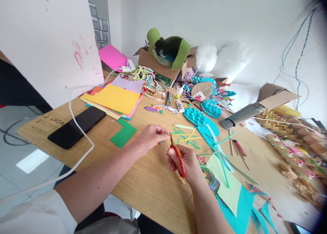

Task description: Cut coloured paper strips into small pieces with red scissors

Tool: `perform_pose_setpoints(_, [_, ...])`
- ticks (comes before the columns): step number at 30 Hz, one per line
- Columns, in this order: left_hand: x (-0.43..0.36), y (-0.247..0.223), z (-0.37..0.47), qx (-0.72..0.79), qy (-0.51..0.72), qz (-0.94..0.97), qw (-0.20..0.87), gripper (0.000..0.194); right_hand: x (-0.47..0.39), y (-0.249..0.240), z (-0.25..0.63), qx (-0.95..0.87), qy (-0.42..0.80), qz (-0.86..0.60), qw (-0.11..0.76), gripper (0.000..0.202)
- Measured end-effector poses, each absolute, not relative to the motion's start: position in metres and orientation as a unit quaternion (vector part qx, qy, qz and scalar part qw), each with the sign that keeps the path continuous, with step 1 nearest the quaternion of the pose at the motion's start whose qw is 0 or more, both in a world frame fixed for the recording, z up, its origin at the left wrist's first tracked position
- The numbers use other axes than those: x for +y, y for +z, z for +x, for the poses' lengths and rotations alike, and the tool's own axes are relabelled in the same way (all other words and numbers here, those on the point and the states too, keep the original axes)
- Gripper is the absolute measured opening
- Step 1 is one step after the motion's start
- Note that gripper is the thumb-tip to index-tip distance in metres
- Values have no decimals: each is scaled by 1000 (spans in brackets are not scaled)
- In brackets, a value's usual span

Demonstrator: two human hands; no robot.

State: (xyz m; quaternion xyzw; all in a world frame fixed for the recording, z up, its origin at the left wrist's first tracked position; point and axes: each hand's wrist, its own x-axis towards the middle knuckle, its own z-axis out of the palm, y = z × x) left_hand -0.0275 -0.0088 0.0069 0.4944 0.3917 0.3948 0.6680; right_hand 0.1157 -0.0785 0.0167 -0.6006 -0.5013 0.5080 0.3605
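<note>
My right hand (pixel 185 162) is wrapped round the handles of red scissors (pixel 180 161), whose blades point away from me. Close to the blade tips, my left hand (pixel 154 138) is pinched shut; whatever lies between its fingertips is too small to name. Just beyond both hands, thin green and yellow paper strips (pixel 189 136) are scattered on the wooden table (pixel 143 179). A green paper piece (pixel 124 133) lies to the left of my left hand.
A black phone (pixel 78 127) and stacked coloured paper (pixel 114 98) lie at the left, crossed nearby by a white cable (pixel 89 142). Blue and pale green paper (pixel 227 183) spreads at the right. Behind stand glue bottles (pixel 180 105) and a cardboard box (pixel 158 63).
</note>
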Motion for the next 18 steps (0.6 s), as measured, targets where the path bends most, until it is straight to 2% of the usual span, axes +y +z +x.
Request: perform_pose_setpoints(18, [-7, 5, -27, 385, 398, 465, 691, 16, -77, 13, 120, -493, 502, -603, 376, 46])
